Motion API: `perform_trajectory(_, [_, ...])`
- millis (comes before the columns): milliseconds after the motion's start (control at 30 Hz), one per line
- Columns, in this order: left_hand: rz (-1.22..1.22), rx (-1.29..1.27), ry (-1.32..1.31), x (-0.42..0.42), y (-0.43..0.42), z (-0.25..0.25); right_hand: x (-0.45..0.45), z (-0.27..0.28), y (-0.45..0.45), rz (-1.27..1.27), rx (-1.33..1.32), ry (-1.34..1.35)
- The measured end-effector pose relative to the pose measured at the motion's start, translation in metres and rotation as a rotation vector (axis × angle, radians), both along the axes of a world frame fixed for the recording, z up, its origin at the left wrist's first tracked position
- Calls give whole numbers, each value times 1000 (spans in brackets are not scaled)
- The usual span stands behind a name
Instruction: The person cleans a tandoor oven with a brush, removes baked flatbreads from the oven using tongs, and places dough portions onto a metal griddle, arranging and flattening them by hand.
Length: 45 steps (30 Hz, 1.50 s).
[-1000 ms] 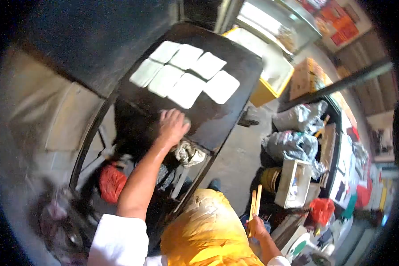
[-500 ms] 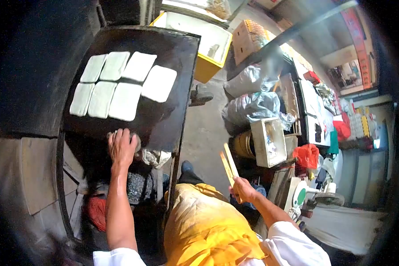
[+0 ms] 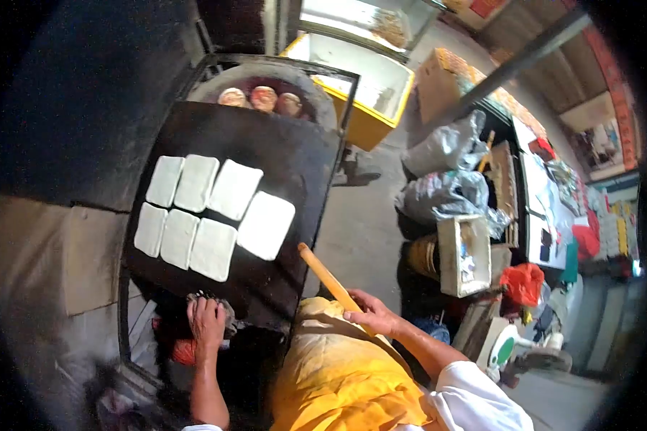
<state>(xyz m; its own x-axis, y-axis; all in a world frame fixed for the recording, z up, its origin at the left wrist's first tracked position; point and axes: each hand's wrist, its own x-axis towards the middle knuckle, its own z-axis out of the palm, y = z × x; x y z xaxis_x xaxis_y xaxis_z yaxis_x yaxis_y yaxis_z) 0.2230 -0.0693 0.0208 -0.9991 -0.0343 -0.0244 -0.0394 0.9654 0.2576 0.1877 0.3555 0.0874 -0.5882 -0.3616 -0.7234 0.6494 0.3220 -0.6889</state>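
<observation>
Several flat white rectangular pieces of dough (image 3: pixel 213 249) lie in two rows on a black metal plate (image 3: pixel 269 151). At the plate's near edge, my left hand (image 3: pixel 207 321) is closed on a greyish cloth (image 3: pixel 229 323), which it presses against that edge. My right hand (image 3: pixel 372 314) grips long wooden tongs (image 3: pixel 330 281), slanted towards the plate's right side; their two arms overlap in this view. Behind the plate's far edge, a round stove opening (image 3: pixel 316 93) shows, with reddish, glowing round pieces of fuel (image 3: pixel 264 99) in it.
A metal frame (image 3: pixel 350 108) surrounds the stove. Beyond it stands a yellow-rimmed white bin (image 3: pixel 388 108). Across the floor (image 3: pixel 363 230) on the right are grey plastic sacks (image 3: pixel 446 195), a white foam box (image 3: pixel 473 284), a red bag (image 3: pixel 522 282) and a fan (image 3: pixel 507 345).
The plate has slid towards me with the dough on it, uncovering the stove opening at the back. My left hand has drawn back with the cloth; the tongs have tilted left.
</observation>
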Motion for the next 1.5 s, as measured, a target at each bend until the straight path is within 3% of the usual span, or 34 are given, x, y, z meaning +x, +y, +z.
perform_trajectory(533, [404, 64, -54, 201, -52, -13, -24, -24, -24, 157, -139, -36])
perform_trajectory(633, [495, 85, 48, 221, -55, -11, -28, -23, -33, 226, -110, -2])
perform_trajectory(800, [673, 170, -49, 286, -82, -46, -31, -18, -44, 402, 29, 90])
perform_trajectory(867, [977, 323, -13, 297, -85, -52, -41, 1, -53, 469, 78, 76])
perform_trajectory(1000, [1022, 65, 351, 300, -86, -54, -44, -4, -56, 579, 93, 73])
perform_trajectory(1033, [1209, 157, 303, 291, -74, -43, -44, -6, -55, 559, 68, 83])
perform_trajectory(1067, [1218, 164, 304, 296, -74, -52, -47, -3, -57, 568, 75, 85])
perform_trajectory(1133, [1372, -55, 403, 315, -81, -90, -57, 5, -59, 611, 88, 102])
perform_trajectory(1167, [1484, 203, 413, 336, -90, -121, -60, 1, -56, 616, 73, 135])
perform_trajectory(1267, [1418, 286, 404, 336, -87, -133, -76, 16, -60, 646, 85, 379])
perform_trajectory(1400, [1470, 87, 495, 338, -85, -147, -120, 47, -61, 735, 129, 335])
perform_trajectory(1467, [1439, 62, 476, 349, -77, -153, -145, 54, -55, 798, 122, 435])
perform_trajectory(1500, [1549, 65, 320, 346, -61, -139, -157, 51, -47, 807, 112, 428])
